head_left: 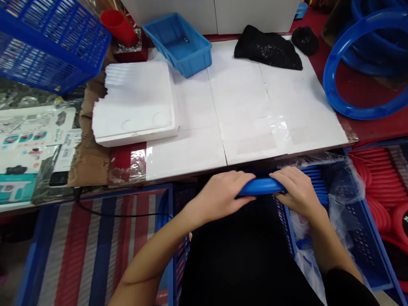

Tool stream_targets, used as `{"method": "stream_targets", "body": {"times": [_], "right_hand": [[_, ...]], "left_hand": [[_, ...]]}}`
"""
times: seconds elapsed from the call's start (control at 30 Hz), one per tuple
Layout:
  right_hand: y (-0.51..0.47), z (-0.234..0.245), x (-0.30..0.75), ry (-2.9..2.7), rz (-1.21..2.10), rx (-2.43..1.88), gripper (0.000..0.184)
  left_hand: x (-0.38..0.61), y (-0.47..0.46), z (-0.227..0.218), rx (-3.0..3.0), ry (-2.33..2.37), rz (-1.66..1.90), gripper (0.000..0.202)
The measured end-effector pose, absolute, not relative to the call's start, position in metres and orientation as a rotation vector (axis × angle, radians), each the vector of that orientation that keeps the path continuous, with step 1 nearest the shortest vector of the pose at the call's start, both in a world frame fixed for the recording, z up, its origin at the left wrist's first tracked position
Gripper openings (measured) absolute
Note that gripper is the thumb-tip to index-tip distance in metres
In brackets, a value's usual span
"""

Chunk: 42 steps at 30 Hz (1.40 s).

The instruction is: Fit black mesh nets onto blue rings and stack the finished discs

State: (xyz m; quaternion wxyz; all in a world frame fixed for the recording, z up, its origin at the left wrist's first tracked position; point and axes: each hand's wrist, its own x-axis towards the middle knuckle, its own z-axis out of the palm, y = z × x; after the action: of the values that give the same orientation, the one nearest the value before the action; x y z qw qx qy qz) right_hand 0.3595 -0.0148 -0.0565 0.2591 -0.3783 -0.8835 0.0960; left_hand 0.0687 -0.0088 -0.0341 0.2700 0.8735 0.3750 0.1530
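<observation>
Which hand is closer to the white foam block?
Left. In the picture, the left hand is below and right of the white foam block; the right hand is farther right.

Worktable (191,153), left to right: basket (54,46), slab (137,100), bin (196,61), rings (330,80)
Before its near edge — held piece (263,186), then crate (365,240) rightward.

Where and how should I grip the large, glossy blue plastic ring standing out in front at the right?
Likely by the ring's left rim, from the left, with the nearer right hand once free: the open middle lets a grip wrap round, and this stretch shows uncovered, while more blue plastic rings crowd behind.
</observation>
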Motion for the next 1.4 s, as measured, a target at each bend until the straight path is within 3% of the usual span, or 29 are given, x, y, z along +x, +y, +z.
{"method": "stream_targets", "body": {"times": [0.1, 0.37, 0.53, 0.7, 0.83, 0.93, 1.1, 1.3, 1.4], "right_hand": [[-0.019, -0.042, 0.354, -2.429, 0.227, -1.031, 0.053], [-0.019, -0.040, 0.381, -2.392, 0.540, -0.980, 0.063], [-0.020, -0.046, 0.374, -2.375, 0.502, -0.944, 0.058], [-0.027, -0.036, 0.354, -2.422, 0.421, -0.945, 0.046], [-0.033, -0.026, 0.338, -2.547, 0.291, -0.993, 0.041], [-0.028, -0.026, 0.348, -2.550, 0.309, -0.888, 0.052], [-0.016, -0.036, 0.402, -2.378, 0.504, -0.900, 0.062], [-0.027, -0.040, 0.408, -2.435, 0.462, -0.957, 0.055], [-0.030, -0.036, 0.389, -2.522, 0.453, -0.935, 0.056]], "left_hand": [[0.090, -0.012, -0.040, 2.424, 1.062, 0.539, 0.037], [0.058, -0.012, -0.062, 2.241, 0.880, 0.804, 0.030], [0.040, -0.009, -0.053, 2.146, 0.899, 0.657, 0.051], [0.048, -0.011, -0.035, 2.421, 0.848, 0.641, 0.068], [0.069, -0.017, -0.031, 2.642, 0.821, 0.663, 0.049], [0.066, -0.016, -0.040, 2.652, 0.786, 0.792, 0.038], [0.021, -0.011, -0.067, 2.244, 0.819, 1.225, 0.046], [0.017, -0.014, -0.055, 2.233, 0.882, 0.763, 0.056], [0.046, -0.016, -0.043, 2.314, 0.813, 0.696, 0.061]]}}
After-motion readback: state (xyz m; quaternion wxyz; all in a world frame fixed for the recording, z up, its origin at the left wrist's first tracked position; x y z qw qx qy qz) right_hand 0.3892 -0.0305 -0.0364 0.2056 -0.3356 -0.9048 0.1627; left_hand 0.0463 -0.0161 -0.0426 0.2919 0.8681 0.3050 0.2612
